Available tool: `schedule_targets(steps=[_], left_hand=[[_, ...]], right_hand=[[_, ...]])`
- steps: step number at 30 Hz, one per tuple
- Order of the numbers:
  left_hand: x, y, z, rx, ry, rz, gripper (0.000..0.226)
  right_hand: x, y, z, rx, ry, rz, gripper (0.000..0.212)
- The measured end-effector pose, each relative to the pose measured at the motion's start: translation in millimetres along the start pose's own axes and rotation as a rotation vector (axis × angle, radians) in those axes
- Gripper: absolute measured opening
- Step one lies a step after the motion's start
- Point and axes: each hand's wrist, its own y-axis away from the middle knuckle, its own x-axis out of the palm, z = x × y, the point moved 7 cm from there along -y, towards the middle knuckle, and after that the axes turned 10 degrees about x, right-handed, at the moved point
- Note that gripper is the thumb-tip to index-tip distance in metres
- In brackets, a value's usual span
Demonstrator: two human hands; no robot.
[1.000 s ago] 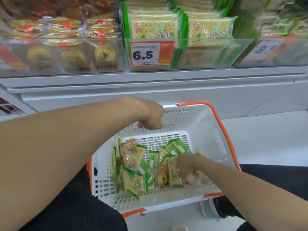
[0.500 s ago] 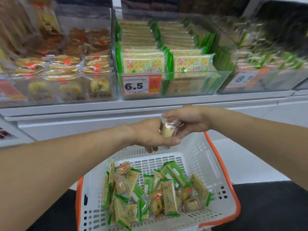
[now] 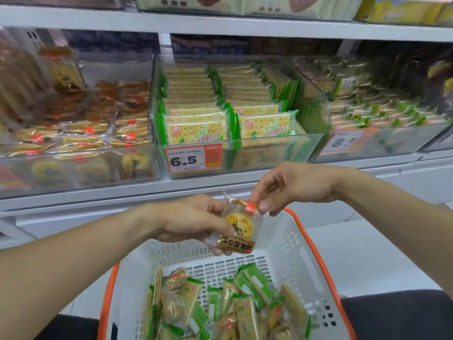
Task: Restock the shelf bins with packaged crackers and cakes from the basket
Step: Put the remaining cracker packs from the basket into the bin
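Note:
A clear-wrapped yellow cake [image 3: 239, 223] with a gold label is held above the basket by both hands. My left hand [image 3: 193, 220] grips its left side and bottom. My right hand [image 3: 291, 186] pinches the packet's top right corner at the red tag. Below, the white basket [image 3: 291, 244] with orange rim holds several green cracker packets [image 3: 255, 283] and cake packets [image 3: 175, 278]. On the shelf, a clear bin [image 3: 81, 173] at left holds similar cakes, and the middle bin [image 3: 269, 148] holds green-edged crackers.
A price tag reading 6.5 [image 3: 193, 158] sits on the middle bin's front. Another clear bin [image 3: 382, 141] of green packets stands to the right. An upper shelf [image 3: 220, 23] runs above the bins. White floor [image 3: 372, 253] lies right of the basket.
My right hand lifted a cake packet out of the basket and brought it up to my left hand. Both hands now hold it higher, and the view tilted up toward the shelf.

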Motion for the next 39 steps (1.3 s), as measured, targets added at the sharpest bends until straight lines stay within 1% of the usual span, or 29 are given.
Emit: schedule_targets(steps=[2,3,5,7,10,11,13,16,18,19,21,22,23,25,28,30,33,35,37,38,39], left_hand=[[1,1,-2,0.019,-0.061,-0.008,0.048],[2,1,-4,0.040,-0.135,-0.027,0.047],[8,1,-9,0.089,-0.251,-0.083,0.038],[13,0,-11,0.130,-0.254,-0.141,0.031],[14,-2,-15,0.195,-0.246,-0.194,0.039],[14,-2,-18,0.223,-0.235,-0.210,0.037],[14,0,-25,0.262,-0.214,-0.244,0.034],[8,3,-32,0.297,-0.173,-0.310,0.035],[1,7,-31,0.308,-0.079,-0.371,0.033],[-1,9,-30,0.308,-0.031,-0.394,0.033],[-5,12,-29,0.323,0.038,-0.416,0.040],[-7,13,-30,0.341,0.057,-0.421,0.044],[-8,15,-32,0.359,0.068,-0.431,0.048],[-12,20,-37,0.405,0.059,-0.471,0.052],[-18,30,-47,0.476,-0.029,-0.553,0.053],[-23,38,-53,0.519,-0.070,-0.623,0.050],[-33,57,-64,0.595,-0.044,-0.749,0.047],[-46,78,-71,0.645,-0.057,-0.911,0.043],[-67,106,-75,0.673,-0.098,-1.119,0.034],[-78,120,-76,0.662,-0.170,-1.215,0.025],[-90,134,-78,0.621,-0.319,-1.306,0.017]], right_hand=[[4,0,1,-0.010,-0.002,0.028,0.018],[5,-1,2,-0.023,-0.011,0.041,0.017],[6,0,6,-0.057,-0.043,0.048,0.017],[2,2,9,-0.082,-0.065,0.053,0.016],[-6,9,12,-0.095,-0.069,0.059,0.007],[-9,12,14,-0.103,-0.079,0.052,0.006],[-14,15,17,-0.124,-0.131,0.026,0.008],[-16,15,22,-0.178,-0.261,-0.041,0.011],[-17,15,26,-0.215,-0.330,-0.126,0.017],[-16,15,27,-0.219,-0.346,-0.148,0.025],[-9,15,27,-0.191,-0.332,-0.126,0.046],[-3,15,28,-0.172,-0.298,-0.104,0.052],[3,15,28,-0.161,-0.242,-0.094,0.053],[13,15,33,-0.171,-0.118,-0.108,0.047],[19,18,45,-0.244,-0.114,-0.160,0.030],[21,21,53,-0.287,-0.154,-0.188,0.032],[24,23,62,-0.315,-0.228,-0.245,0.037],[25,27,72,-0.361,-0.229,-0.311,0.041],[22,39,90,-0.428,-0.121,-0.464,0.040],[22,45,101,-0.464,-0.081,-0.541,0.040],[23,50,113,-0.499,-0.078,-0.594,0.042]])
